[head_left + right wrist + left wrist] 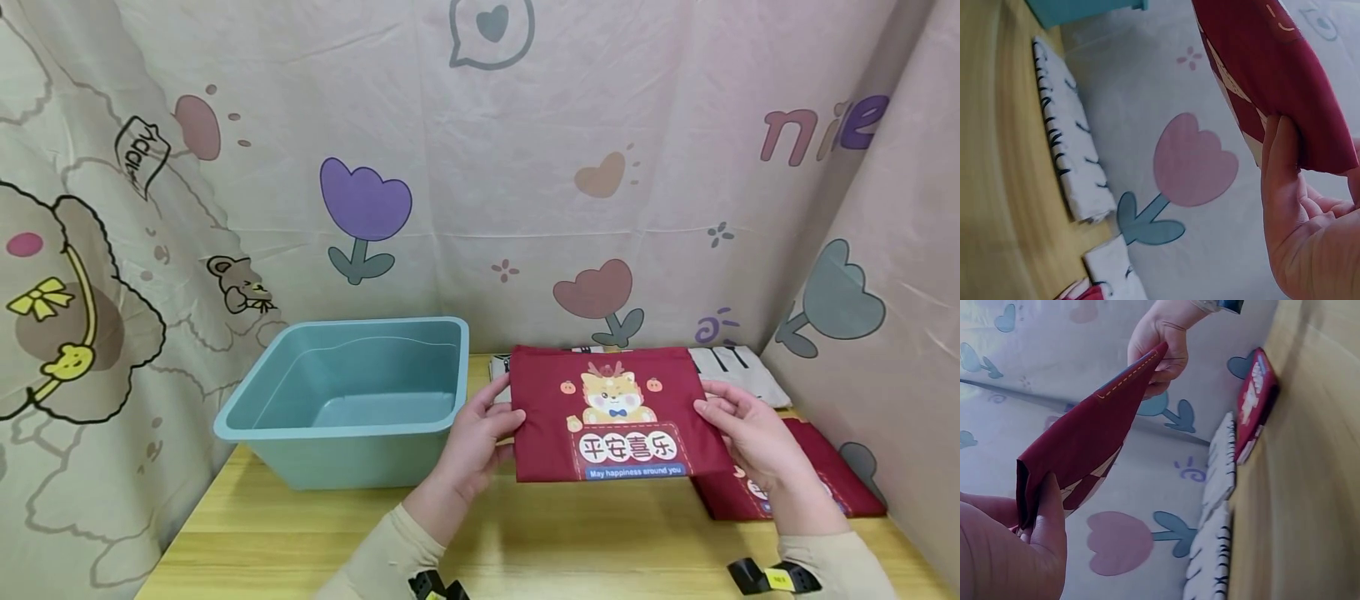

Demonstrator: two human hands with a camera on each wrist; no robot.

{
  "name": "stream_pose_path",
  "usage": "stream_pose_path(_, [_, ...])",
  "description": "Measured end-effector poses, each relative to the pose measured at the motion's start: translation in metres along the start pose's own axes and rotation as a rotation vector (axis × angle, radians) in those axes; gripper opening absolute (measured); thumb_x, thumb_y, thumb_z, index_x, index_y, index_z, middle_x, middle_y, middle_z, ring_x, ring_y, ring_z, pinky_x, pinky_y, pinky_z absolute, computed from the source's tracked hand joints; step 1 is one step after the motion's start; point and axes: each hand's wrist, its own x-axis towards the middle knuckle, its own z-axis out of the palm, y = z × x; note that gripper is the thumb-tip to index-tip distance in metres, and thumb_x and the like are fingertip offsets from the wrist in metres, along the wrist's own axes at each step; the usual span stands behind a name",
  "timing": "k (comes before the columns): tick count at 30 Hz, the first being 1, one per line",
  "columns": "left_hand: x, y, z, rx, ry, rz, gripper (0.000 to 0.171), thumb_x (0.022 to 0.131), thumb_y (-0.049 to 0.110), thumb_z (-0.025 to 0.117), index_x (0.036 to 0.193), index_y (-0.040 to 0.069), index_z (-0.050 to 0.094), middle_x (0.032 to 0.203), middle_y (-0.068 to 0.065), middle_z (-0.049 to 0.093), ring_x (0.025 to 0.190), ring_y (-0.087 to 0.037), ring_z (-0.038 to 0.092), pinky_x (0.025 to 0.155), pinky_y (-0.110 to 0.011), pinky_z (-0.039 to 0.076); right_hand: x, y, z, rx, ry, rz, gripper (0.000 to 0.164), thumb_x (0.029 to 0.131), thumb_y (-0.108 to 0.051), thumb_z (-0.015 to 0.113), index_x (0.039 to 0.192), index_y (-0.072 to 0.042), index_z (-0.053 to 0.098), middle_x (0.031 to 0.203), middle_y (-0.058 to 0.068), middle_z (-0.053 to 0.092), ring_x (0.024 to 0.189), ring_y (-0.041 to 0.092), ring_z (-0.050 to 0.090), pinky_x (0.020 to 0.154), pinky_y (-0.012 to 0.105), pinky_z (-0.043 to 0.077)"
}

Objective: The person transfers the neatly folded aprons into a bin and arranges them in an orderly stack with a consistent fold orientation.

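Note:
A folded dark-red cloth (547,417) with a cartoon dog print and white lettering is held up over the table, printed side toward me. My left hand (468,442) pinches its left edge, thumb in front and fingers behind. At the opposite edge my right hand (757,437) grips it the same way. Seen from the side in the left wrist view, the red cloth (1085,425) is a thin stack with a checked layer on its back. The right wrist view shows the right hand (1310,231) holding its corner.
A light-blue plastic tub (337,461) stands on the wooden table (300,542) at the left. Another folded red cloth (836,467) lies at the right, partly behind my right arm. White folded cloths with black marks (738,371) lie at the back, along the printed curtain (465,275).

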Motion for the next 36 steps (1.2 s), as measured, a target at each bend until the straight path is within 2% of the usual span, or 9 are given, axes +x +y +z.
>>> stream_pose_path(5, [-0.005, 0.015, -0.003, 0.011, -0.011, 0.033, 0.063, 0.094, 0.000, 0.059, 0.152, 0.015, 0.041, 0.105, -0.008, 0.068, 0.087, -0.019, 0.067, 0.072, -0.036, 0.059, 0.002, -0.009, 0.008, 0.012, -0.018, -0.053, 0.025, 0.101, -0.006, 0.055, 0.117, -0.024, 0.056, 0.095, -0.004, 0.068, 0.082, 0.012, 0.070, 0.066, 0.033, 0.059])
stream_pose_path(14, [-0.009, 0.037, -0.016, 0.027, 0.017, 0.096, 0.060, 0.092, 0.000, 0.059, 0.149, 0.013, 0.045, 0.101, -0.006, 0.070, 0.080, -0.016, 0.067, 0.068, -0.032, 0.058, 0.006, -0.024, 0.034, -0.002, -0.009, -0.050, 0.027, 0.100, -0.009, 0.058, 0.125, -0.016, 0.050, 0.094, -0.004, 0.069, 0.083, 0.013, 0.071, 0.067, 0.035, 0.059])
stream_pose_path(21, [-0.012, 0.052, -0.032, 0.044, 0.046, 0.115, 0.060, 0.093, 0.002, 0.059, 0.150, 0.013, 0.045, 0.104, -0.005, 0.070, 0.083, -0.017, 0.067, 0.071, -0.033, 0.058, 0.013, -0.029, 0.056, -0.007, -0.025, -0.079, 0.028, 0.099, -0.010, 0.059, 0.126, -0.013, 0.050, 0.094, -0.005, 0.069, 0.084, 0.013, 0.071, 0.068, 0.034, 0.059])
stream_pose_path(28, [-0.015, 0.067, -0.050, 0.068, 0.064, 0.118, 0.059, 0.095, 0.003, 0.058, 0.151, 0.013, 0.043, 0.103, -0.003, 0.070, 0.086, -0.016, 0.067, 0.075, -0.033, 0.058, 0.021, -0.032, 0.078, -0.008, -0.049, -0.107, 0.041, 0.100, -0.007, 0.056, 0.134, 0.006, 0.038, 0.094, -0.006, 0.069, 0.084, 0.011, 0.070, 0.069, 0.033, 0.059])
stream_pose_path(36, [-0.019, 0.079, -0.070, 0.091, 0.097, 0.127, 0.058, 0.096, 0.002, 0.055, 0.152, 0.010, 0.040, 0.097, 0.003, 0.071, 0.083, -0.014, 0.067, 0.073, -0.031, 0.057, 0.030, -0.031, 0.103, -0.005, -0.050, -0.105, 0.044, 0.100, -0.004, 0.055, 0.137, 0.010, 0.035, 0.091, -0.006, 0.066, 0.082, 0.009, 0.067, 0.071, 0.030, 0.059])
